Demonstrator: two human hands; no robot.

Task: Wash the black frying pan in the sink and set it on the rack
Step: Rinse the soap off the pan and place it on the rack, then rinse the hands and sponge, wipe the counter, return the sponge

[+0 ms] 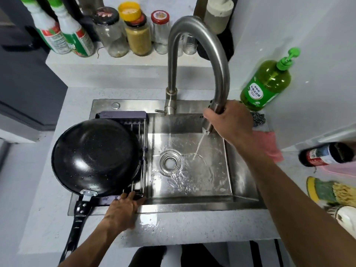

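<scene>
The black frying pan lies on the purple wire rack over the left part of the steel sink, wet inside, its handle pointing toward me. My left hand rests on the rack's near end beside the pan's handle joint, fingers straight. My right hand grips the spout end of the steel faucet. A thin stream of water runs from the spout into the basin near the drain.
A green dish soap pump bottle stands right of the sink, with a steel scrubber and pink cloth below it. Jars and green-white bottles line the ledge behind. Water is pooled on the counter in front of the sink.
</scene>
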